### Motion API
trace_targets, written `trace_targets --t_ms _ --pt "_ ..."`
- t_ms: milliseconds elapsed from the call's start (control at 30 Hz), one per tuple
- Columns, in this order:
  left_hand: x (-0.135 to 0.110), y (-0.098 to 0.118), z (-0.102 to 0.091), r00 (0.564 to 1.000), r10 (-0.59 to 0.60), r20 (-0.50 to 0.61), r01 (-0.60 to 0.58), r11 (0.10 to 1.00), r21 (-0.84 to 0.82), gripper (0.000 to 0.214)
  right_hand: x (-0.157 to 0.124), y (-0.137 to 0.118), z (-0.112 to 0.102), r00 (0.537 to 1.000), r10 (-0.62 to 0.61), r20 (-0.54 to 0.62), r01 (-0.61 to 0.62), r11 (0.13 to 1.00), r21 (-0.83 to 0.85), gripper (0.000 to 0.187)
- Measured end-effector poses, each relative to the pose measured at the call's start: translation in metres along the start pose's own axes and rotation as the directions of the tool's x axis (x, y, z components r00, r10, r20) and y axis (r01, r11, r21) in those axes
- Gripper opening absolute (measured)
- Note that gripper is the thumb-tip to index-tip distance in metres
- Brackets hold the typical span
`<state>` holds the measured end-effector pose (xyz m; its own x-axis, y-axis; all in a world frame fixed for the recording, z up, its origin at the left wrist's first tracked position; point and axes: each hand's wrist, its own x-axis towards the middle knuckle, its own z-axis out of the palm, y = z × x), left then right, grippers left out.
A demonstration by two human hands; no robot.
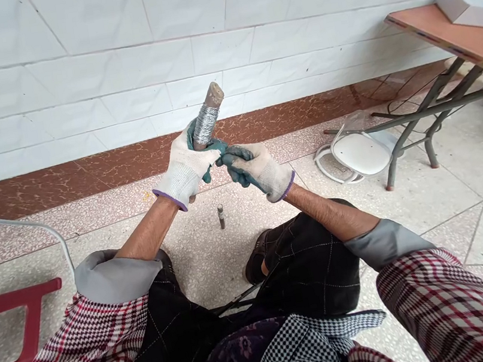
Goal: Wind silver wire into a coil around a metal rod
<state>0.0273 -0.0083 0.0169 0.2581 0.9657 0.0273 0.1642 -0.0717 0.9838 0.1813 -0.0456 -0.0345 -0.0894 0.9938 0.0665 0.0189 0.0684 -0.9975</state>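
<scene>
Gripping wire-wrapped metal rod (pixel 206 123) in left hand (pixel 185 168), right hand (pixel 258 172) pinched narrow at coil base (pixel 202 143), holding unclear; tip (pixel 213 95) unwrapped.

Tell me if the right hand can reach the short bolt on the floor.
Probably yes: the gloved right hand sits beside and above the short bolt, with nothing between them, though it would have to leave the wire-wrapped rod gripped in the left hand.
</scene>
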Motion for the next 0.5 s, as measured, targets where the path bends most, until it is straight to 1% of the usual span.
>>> trace_targets --t_ms 67,133,200,233,300,367,400,500 --pt "0.001 -0.002 0.001 1.0 0.003 -0.006 -0.003 1.0 -0.001 0.06 0.0 0.001 0.001 0.999 0.021 0.028 -0.021 1.0 -0.001 0.022" --pt "0.001 -0.002 0.0 1.0 0.004 -0.003 -0.004 1.0 0.01 0.061 0.001 -0.001 -0.001 0.996 0.032 0.083 -0.029 0.999 -0.033 0.026" --pt "0.0 0.0 -0.002 1.0 0.007 -0.004 -0.007 0.999 0.033 0.063 0.002 -0.005 -0.007 0.988 0.016 0.151 0.0 0.995 -0.104 0.028" --pt "0.0 0.002 -0.003 1.0 0.006 -0.003 -0.006 0.999 0.049 0.063 0.002 -0.008 -0.011 0.987 -0.003 0.161 0.025 0.99 -0.137 0.029" --pt "-0.001 0.005 -0.006 1.0 0.004 0.01 -0.005 0.996 0.085 0.066 0.004 -0.015 -0.019 0.993 -0.064 0.103 0.08 0.984 -0.161 0.03" --pt "-0.002 0.007 -0.007 0.999 0.014 0.035 -0.018 0.993 0.118 0.069 0.005 -0.02 -0.024 0.993 -0.119 0.001 0.118 0.985 -0.129 0.03" --pt "-0.002 0.006 -0.007 0.998 0.024 0.05 -0.03 0.991 0.131 0.07 0.006 -0.022 -0.025 0.99 -0.134 -0.032 0.13 0.986 -0.108 0.029" --pt "-0.002 0.002 -0.004 0.993 0.068 0.094 -0.081 0.986 0.143 0.074 0.009 -0.021 -0.025 0.988 -0.152 -0.031 0.148 0.984 -0.1 0.025"
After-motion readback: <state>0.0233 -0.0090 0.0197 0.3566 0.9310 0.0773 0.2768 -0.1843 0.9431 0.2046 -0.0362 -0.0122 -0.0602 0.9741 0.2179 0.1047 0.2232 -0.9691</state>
